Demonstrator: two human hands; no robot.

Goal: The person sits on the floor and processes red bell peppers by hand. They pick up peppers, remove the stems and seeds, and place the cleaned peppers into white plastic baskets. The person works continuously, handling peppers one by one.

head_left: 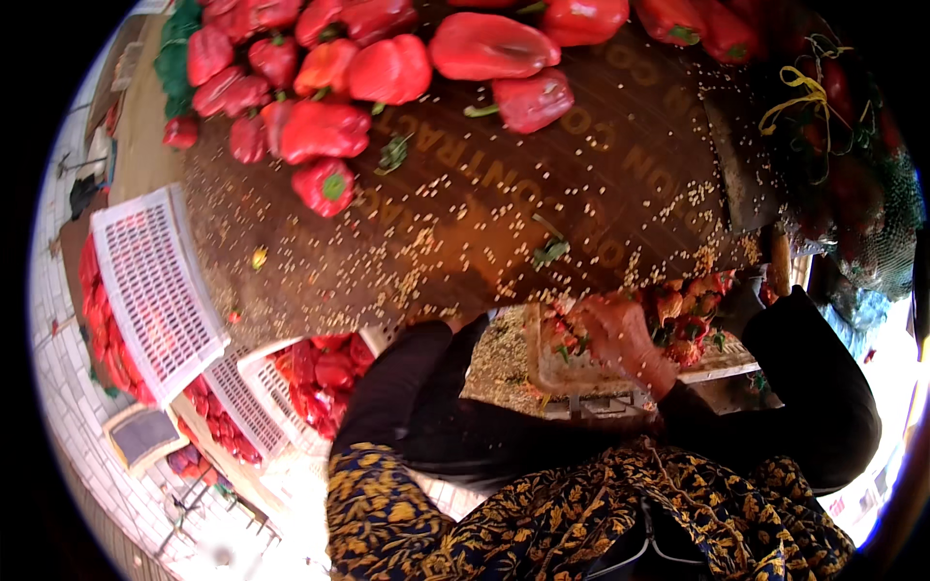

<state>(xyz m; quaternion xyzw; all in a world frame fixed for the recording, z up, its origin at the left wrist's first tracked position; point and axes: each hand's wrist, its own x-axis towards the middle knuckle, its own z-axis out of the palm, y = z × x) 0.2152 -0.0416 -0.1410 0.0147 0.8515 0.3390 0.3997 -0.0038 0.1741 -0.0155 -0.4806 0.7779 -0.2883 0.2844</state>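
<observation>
My right hand (pixel 620 339) sits just below the near edge of the table (pixel 542 208), over a pale tray (pixel 581 373) of pepper cores and trimmings (pixel 683 324). The fingers curl down around something red at the tray's left end, but motion blur hides it, so I cannot tell whether they are closed on a piece or merely cupped over it. My left hand is out of sight; only its black sleeve (pixel 426 387) shows, running in under the table edge.

I judge the scraps light, wet and soft, with slippery skin: they should pinch up easily by a stalk or the firm ring around it, and squash if squeezed hard. They lie right under and just right of my right hand.

Farther off, whole red peppers (pixel 368 87) are heaped along the far side of the table, well apart from my hand, with pale seeds (pixel 465 223) scattered between. These look firm and glossy, best taken around the shoulder near the stem. To the left and lower, white slatted crates (pixel 155 281) hold more peppers.
</observation>
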